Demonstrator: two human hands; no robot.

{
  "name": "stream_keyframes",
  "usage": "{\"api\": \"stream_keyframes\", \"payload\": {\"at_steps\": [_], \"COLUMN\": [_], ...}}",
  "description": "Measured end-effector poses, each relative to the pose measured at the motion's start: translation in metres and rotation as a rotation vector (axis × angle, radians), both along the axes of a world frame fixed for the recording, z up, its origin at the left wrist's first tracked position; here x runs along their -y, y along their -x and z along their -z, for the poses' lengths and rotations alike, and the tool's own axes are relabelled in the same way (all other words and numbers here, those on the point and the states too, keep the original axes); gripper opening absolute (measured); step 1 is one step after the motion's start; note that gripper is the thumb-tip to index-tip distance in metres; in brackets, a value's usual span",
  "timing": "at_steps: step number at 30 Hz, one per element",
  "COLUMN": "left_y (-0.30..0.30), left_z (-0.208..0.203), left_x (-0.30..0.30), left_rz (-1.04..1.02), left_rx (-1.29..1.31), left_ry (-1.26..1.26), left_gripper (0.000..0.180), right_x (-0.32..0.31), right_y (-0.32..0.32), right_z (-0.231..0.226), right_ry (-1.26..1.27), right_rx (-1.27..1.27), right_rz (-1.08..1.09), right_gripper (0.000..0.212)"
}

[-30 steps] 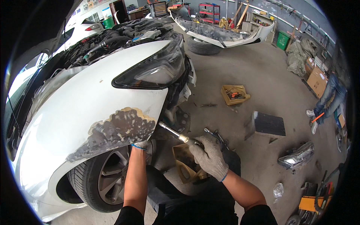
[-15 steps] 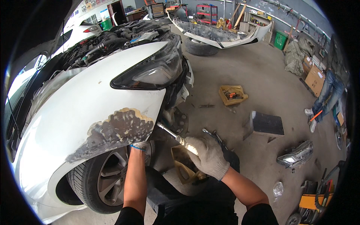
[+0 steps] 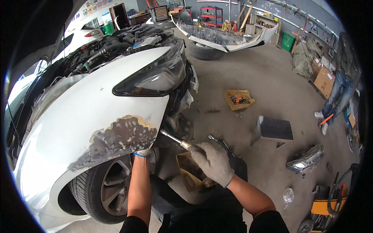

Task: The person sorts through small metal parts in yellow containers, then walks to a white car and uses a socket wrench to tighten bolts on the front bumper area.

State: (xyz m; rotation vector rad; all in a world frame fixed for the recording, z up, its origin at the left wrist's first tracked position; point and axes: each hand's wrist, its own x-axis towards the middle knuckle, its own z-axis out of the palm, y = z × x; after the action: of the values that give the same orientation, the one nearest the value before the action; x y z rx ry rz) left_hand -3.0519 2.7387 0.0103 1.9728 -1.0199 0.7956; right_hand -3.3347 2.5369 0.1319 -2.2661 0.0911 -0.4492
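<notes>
In my gloved right hand (image 3: 217, 165) is a long metal hand tool (image 3: 175, 139) with a slim silver shaft and a thicker grip. Its tip is close to the front edge of a white car fender (image 3: 93, 81). My left hand (image 3: 144, 153) reaches up under the fender's lower edge, above the front wheel (image 3: 114, 190). Only its glove cuff and a little of the glove show; the fingers are hidden. Bare, sanded grey patches (image 3: 122, 136) mark the fender. Above them is the headlight (image 3: 151, 79).
A yellow container (image 3: 186, 180) stands by my knees, with metal tools (image 3: 221, 143) nearby. Beyond lie a yellow tool bin (image 3: 239, 99), a dark low stool (image 3: 275, 128) and a loose headlight (image 3: 307, 159). A removed bumper (image 3: 229, 46) rests farther back. A person (image 3: 338, 87) stands at right.
My right hand and the tool have shifted slightly left, with the tool's tip still near the fender's edge. The view has tilted a little. My left hand stays under the fender.
</notes>
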Motion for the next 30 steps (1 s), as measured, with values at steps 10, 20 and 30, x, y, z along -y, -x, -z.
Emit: {"api": "stream_keyframes", "payload": {"at_steps": [10, 20, 30], "left_y": [-0.009, 0.018, 0.055], "left_z": [0.017, 0.005, -0.064], "left_x": [-0.011, 0.043, 0.032], "left_rz": [0.041, 0.322, 0.564], "left_rx": [-0.158, -0.436, -0.534], "left_ry": [0.05, 0.272, 0.424], "left_gripper": [0.015, 0.022, 0.016], "right_x": [0.0, 0.015, 0.002], "right_y": [-0.002, 0.013, 0.008], "right_z": [0.004, 0.006, 0.002], "right_ry": [0.217, 0.217, 0.26], "right_rx": [0.251, 0.302, 0.336], "right_rz": [-0.008, 0.098, 0.004], "right_gripper": [0.031, 0.026, 0.022]}}
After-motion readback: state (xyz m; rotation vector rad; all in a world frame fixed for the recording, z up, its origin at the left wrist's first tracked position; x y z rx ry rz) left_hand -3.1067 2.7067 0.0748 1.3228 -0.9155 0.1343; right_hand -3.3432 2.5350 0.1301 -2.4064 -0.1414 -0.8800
